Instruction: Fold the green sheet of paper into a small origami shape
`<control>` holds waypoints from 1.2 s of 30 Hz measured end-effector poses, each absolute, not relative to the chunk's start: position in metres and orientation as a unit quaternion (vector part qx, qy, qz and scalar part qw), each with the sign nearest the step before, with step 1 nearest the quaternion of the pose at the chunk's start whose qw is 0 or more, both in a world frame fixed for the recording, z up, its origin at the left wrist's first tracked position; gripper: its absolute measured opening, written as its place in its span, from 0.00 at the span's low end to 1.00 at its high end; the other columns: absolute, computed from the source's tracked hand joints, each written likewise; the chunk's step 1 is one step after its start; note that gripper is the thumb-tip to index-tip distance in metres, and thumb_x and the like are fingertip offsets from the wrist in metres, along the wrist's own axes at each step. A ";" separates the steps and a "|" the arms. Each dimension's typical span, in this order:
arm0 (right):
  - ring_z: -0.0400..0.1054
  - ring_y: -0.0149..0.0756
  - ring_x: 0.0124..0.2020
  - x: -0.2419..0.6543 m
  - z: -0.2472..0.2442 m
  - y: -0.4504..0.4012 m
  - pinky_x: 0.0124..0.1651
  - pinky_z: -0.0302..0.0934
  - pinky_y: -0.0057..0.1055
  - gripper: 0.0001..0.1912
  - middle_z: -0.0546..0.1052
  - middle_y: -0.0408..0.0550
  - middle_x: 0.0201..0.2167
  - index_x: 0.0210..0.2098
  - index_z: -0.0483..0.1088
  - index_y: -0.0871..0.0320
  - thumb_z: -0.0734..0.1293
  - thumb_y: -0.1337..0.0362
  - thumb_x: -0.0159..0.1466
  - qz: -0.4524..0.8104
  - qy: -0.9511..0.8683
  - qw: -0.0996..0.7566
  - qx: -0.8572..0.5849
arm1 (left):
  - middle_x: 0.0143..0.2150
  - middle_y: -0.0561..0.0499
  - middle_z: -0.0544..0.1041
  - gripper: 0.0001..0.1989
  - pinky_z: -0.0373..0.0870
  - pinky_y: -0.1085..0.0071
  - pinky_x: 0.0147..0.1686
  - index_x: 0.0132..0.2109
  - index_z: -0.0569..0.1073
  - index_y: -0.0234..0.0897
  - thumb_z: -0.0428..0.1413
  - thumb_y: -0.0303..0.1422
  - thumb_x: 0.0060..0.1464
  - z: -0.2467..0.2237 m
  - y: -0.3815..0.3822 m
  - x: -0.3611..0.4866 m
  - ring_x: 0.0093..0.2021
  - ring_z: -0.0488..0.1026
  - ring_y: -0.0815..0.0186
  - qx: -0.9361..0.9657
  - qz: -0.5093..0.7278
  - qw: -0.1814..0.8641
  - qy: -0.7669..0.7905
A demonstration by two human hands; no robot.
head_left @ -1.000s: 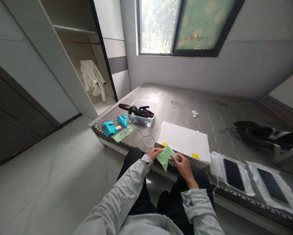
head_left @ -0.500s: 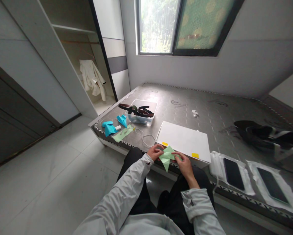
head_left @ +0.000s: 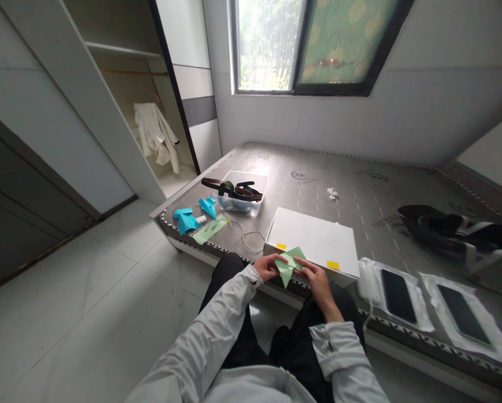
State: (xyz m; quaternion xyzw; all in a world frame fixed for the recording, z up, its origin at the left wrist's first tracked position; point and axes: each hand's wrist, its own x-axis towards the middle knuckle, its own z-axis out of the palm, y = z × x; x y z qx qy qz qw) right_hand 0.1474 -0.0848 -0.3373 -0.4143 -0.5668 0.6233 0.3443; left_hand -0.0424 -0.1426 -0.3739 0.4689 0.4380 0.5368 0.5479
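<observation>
A folded piece of light green paper (head_left: 290, 265) with pointed corners is held above my lap, in front of a white box (head_left: 313, 232). My left hand (head_left: 268, 267) pinches its left side between thumb and fingers. On its right side, my right hand (head_left: 313, 273) grips the paper with thumb and index finger. One green point hangs downward between the two hands. Both thumbs' tips are partly hidden by the paper. Yellow tabs (head_left: 333, 265) mark the near edge of the box.
Folded blue papers (head_left: 186, 220), a green strip (head_left: 210, 229) and a white cable (head_left: 247, 238) lie on the mattress's left. Behind them, a clear plastic bin (head_left: 243, 204) carries dark belts (head_left: 242, 190). Two phone-like dark slabs (head_left: 398, 296) in wrapping and a black bag (head_left: 452, 232) are at right.
The green paper has turned and shifted slightly right, with its lower point raised a little. My left fingers have moved in closer along its edge. Both hands still hold it.
</observation>
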 end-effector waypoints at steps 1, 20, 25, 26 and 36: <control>0.74 0.47 0.47 0.148 -0.338 -0.084 0.48 0.71 0.42 0.18 0.80 0.50 0.45 0.39 0.79 0.57 0.66 0.61 0.51 0.620 -0.572 0.341 -0.415 | 0.36 0.49 0.79 0.21 0.69 0.75 0.34 0.42 0.76 0.32 0.66 0.27 0.36 -0.374 -0.142 -0.041 0.32 0.76 0.68 0.463 0.547 0.533 0.449; 0.76 0.45 0.36 0.146 -0.339 -0.090 0.38 0.69 0.36 0.27 0.82 0.51 0.34 0.46 0.74 0.59 0.69 0.46 0.55 0.539 -0.676 0.270 -0.424 | 0.24 0.53 0.76 0.23 0.71 0.76 0.23 0.45 0.77 0.32 0.63 0.44 0.46 -0.376 -0.143 -0.035 0.21 0.72 0.72 0.454 0.515 0.482 0.544; 0.75 0.48 0.38 0.148 -0.342 -0.084 0.37 0.68 0.36 0.31 0.82 0.54 0.36 0.42 0.76 0.60 0.63 0.40 0.57 0.503 -0.671 0.293 -0.459 | 0.27 0.49 0.79 0.36 0.73 0.73 0.25 0.50 0.74 0.30 0.67 0.49 0.37 -0.374 -0.141 -0.024 0.24 0.76 0.67 0.374 0.560 0.531 0.515; 0.75 0.48 0.38 0.148 -0.342 -0.083 0.37 0.68 0.36 0.32 0.82 0.54 0.36 0.42 0.77 0.61 0.62 0.39 0.57 0.494 -0.669 0.302 -0.466 | 0.28 0.48 0.80 0.36 0.73 0.72 0.26 0.47 0.75 0.29 0.68 0.50 0.34 -0.374 -0.141 -0.020 0.25 0.77 0.65 0.363 0.560 0.546 0.507; 0.70 0.45 0.48 0.145 -0.341 -0.093 0.49 0.66 0.42 0.21 0.74 0.55 0.50 0.49 0.72 0.55 0.66 0.52 0.61 0.296 -0.749 0.412 -0.427 | 0.31 0.45 0.82 0.27 0.76 0.67 0.32 0.40 0.79 0.29 0.68 0.46 0.36 -0.378 -0.137 -0.014 0.30 0.79 0.61 0.305 0.571 0.553 0.524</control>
